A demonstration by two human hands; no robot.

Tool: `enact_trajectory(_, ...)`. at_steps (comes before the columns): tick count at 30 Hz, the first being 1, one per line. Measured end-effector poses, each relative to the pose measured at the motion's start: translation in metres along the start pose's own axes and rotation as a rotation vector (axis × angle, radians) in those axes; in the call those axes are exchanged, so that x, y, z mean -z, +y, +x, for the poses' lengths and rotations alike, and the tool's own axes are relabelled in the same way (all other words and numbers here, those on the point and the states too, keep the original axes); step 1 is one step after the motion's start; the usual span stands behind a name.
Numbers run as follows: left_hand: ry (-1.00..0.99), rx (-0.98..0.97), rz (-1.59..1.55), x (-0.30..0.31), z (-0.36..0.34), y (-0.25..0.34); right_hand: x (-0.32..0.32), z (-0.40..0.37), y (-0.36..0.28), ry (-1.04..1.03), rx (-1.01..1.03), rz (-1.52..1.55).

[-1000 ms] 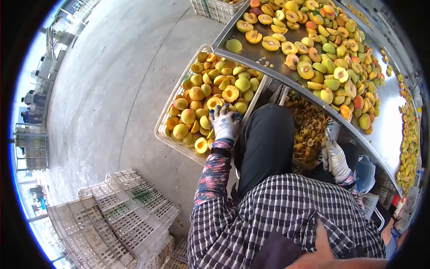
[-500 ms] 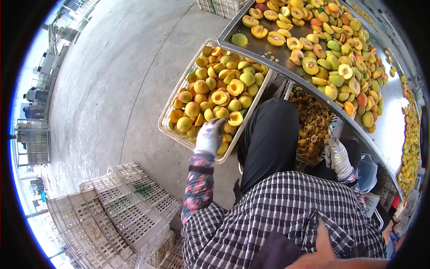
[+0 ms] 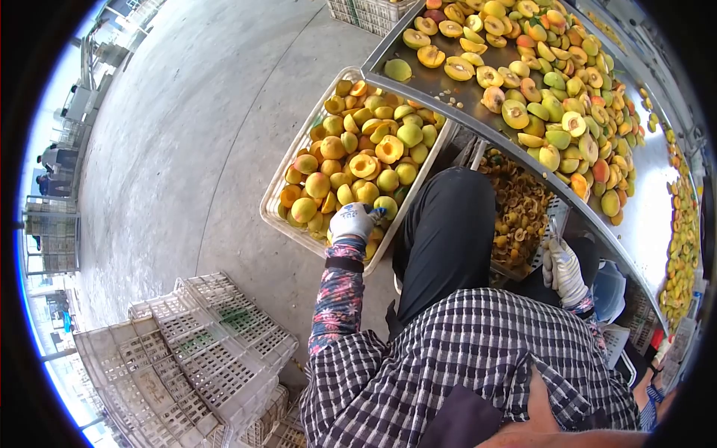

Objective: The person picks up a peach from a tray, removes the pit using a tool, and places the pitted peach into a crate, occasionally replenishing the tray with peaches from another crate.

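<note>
- Currently the left hand (image 3: 352, 222), in a white glove with dark fingertips, is over the near part of the fruit crate (image 3: 302, 237), on the fruit.
- Its fingers point right, toward a greenish-yellow fruit (image 3: 385, 207) inside the crate; whether they are clamped on it or merely against it, I cannot tell.
- Yellow and orange fruit (image 3: 333, 148), some whole-looking and some hollowed halves, fills the crate.
- Well right of the crate, beyond the dark-trousered knee (image 3: 452, 224), is the gloved right hand (image 3: 562, 270), fingers curled together around a slim metal tool (image 3: 553, 226).
- Between the crate and that tool lies a heap of brownish scraps (image 3: 517, 216).
- Up and right of the crate, a metal table (image 3: 647, 200) overhangs its corner, bearing many cut fruit halves (image 3: 567, 123).
- Down and left of the crate, pale slatted crates (image 3: 235, 321) are stacked on the concrete floor (image 3: 175, 164).
</note>
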State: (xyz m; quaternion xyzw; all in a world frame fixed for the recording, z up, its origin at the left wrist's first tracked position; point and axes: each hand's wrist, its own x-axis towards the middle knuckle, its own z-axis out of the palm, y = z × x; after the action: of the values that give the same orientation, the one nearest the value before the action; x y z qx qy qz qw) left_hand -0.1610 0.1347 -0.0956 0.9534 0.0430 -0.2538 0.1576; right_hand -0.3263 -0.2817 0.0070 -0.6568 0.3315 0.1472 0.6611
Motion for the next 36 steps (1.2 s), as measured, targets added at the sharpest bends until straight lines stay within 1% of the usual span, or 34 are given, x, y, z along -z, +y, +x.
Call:
enact_trajectory(1, -0.024, 0.063, -0.009, 0.008, -0.003, 0.007, -0.001, 0.001, -0.003, -0.006, -0.003, -0.001)
enact_trajectory(4, 0.409, -0.132, 0.020, -0.011, -0.007, 0.011, -0.004, 0.002, -0.009, 0.006, -0.010, -0.009)
enact_trajectory(5, 0.361, -0.196, -0.004, -0.016, -0.004, 0.013, -0.004, 0.002, -0.009, -0.001, -0.009, -0.006)
enact_trajectory(6, 0.259, -0.242, -0.076, -0.038, 0.015, 0.004, -0.003, 0.001, -0.009, -0.007, -0.010, -0.004)
enact_trajectory(11, 0.110, -0.231, -0.104, -0.038, 0.029, -0.002, -0.001, 0.004, -0.003, -0.018, 0.016, 0.000)
enact_trajectory(12, 0.070, -0.212, -0.072, -0.032, 0.026, 0.003, -0.002, 0.005, -0.002, -0.020, 0.019, 0.015)
enact_trajectory(14, 0.021, -0.239, 0.047, -0.029, 0.030, 0.001, -0.004, 0.005, 0.000, -0.026, 0.032, 0.035)
enact_trajectory(17, -0.188, -0.232, 0.222, 0.009, 0.031, 0.014, -0.002, -0.001, -0.004, -0.024, 0.050, 0.030)
enact_trajectory(18, -0.164, -0.223, 0.204, 0.016, 0.035, 0.019, -0.001, -0.001, -0.005, -0.016, 0.045, 0.027)
enact_trajectory(20, 0.004, -0.227, 0.037, 0.024, 0.034, 0.030, 0.003, -0.002, -0.002, -0.011, 0.037, 0.027)
enact_trajectory(22, 0.160, -0.346, -0.003, 0.009, 0.038, 0.037, 0.009, -0.002, 0.003, -0.003, 0.046, 0.037)
enact_trajectory(23, 0.198, -0.403, 0.045, -0.001, 0.041, 0.041, 0.012, -0.005, 0.004, -0.004, 0.044, 0.035)
enact_trajectory(24, 0.167, -0.373, 0.141, -0.007, 0.044, 0.051, 0.011, -0.007, 0.003, -0.006, 0.045, 0.037)
enact_trajectory(26, 0.147, -0.418, 0.271, -0.034, 0.065, 0.049, 0.011, -0.008, 0.002, -0.006, 0.042, 0.041)
enact_trajectory(30, 0.204, -0.270, 0.227, -0.038, 0.061, 0.058, 0.010, -0.009, -0.001, -0.008, 0.031, 0.064)
enact_trajectory(32, 0.232, -0.209, -0.133, -0.020, 0.045, 0.055, 0.011, -0.010, -0.001, -0.004, 0.027, 0.070)
enact_trajectory(34, 0.328, -0.181, -0.464, -0.014, 0.039, 0.038, 0.011, -0.011, 0.002, 0.002, 0.021, 0.061)
enact_trajectory(36, 0.339, -0.197, -0.596, 0.000, 0.014, 0.022, 0.008, -0.010, 0.000, 0.026, 0.031, 0.064)
